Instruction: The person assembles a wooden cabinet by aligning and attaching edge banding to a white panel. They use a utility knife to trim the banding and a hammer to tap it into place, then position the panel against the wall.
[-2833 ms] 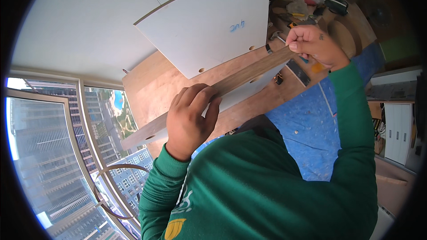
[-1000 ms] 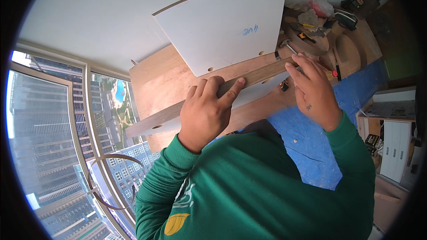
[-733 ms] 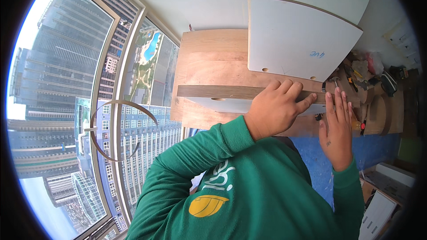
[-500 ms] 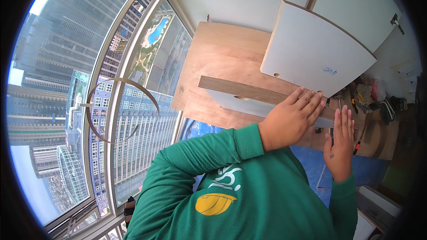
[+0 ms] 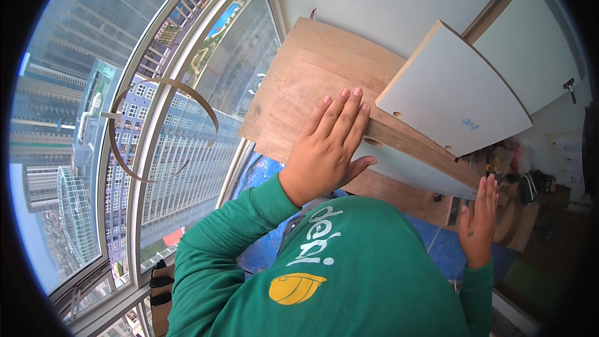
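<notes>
A panel (image 5: 405, 165) with a white face stands on its long edge, and a brown wood-grain strip (image 5: 430, 153) runs along its top. My left hand (image 5: 331, 143) lies over the panel's left end, fingers stretched out and slightly apart, palm down. At the opposite end my right hand (image 5: 479, 218) is held upright with straight fingers, next to the panel's corner; whether it touches is hard to see. Neither hand grips anything visible. Beneath the panel is a plywood worktop (image 5: 293, 81). A round notch shows near the strip, beside my left thumb.
Another white panel (image 5: 462, 93) with blue handwriting and round holes leans behind. Tools and clutter (image 5: 511, 165) crowd the right end. A loose curled strip (image 5: 112, 131) hangs before the window at left. Blue sheeting (image 5: 256, 249) covers the floor. A pale cabinet door (image 5: 530, 43) stands at back right.
My left hand has slid leftward along the top strip, from near my right hand to the panel's far left end. My right hand stays by the right end. The view has shifted slightly.
</notes>
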The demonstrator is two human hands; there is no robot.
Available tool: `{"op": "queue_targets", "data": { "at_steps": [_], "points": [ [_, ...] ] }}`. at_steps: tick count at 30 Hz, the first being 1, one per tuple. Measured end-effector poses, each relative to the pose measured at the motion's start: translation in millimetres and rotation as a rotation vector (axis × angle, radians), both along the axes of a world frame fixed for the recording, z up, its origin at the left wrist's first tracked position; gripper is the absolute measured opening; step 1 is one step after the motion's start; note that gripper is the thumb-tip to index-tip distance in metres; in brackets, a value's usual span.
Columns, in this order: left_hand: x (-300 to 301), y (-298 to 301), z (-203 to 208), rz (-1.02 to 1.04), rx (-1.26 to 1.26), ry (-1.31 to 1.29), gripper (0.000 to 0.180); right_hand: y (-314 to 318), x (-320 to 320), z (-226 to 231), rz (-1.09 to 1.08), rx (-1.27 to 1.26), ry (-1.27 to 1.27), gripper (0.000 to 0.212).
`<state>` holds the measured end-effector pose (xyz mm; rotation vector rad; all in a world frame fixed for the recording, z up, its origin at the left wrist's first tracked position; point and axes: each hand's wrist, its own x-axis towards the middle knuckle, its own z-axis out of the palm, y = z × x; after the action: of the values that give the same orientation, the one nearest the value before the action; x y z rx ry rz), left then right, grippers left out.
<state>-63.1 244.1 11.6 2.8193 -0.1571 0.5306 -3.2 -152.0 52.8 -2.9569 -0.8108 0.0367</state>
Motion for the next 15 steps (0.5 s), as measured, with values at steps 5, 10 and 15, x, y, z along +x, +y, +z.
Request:
{"op": "queue_targets", "data": {
  "at_steps": [5,10,15],
  "points": [
    [-3.0,-8.8,2.5,0.063,-0.097,-0.012,0.091,-1.5,-1.7,4.7,-0.014,-0.017,0.022,0.077],
    [-2.8,-6.7,-7.6,0.09,-0.217,-0.103,0.076,-0.6,0.9,6.7,-0.062,0.057,0.045,0.057],
    [6.9,-14.1,-28.8,0.325,-1.056,-0.519,0.052,4.3,11.2,0.3,-0.138,0.325,0.109,0.037]
  ]
}}
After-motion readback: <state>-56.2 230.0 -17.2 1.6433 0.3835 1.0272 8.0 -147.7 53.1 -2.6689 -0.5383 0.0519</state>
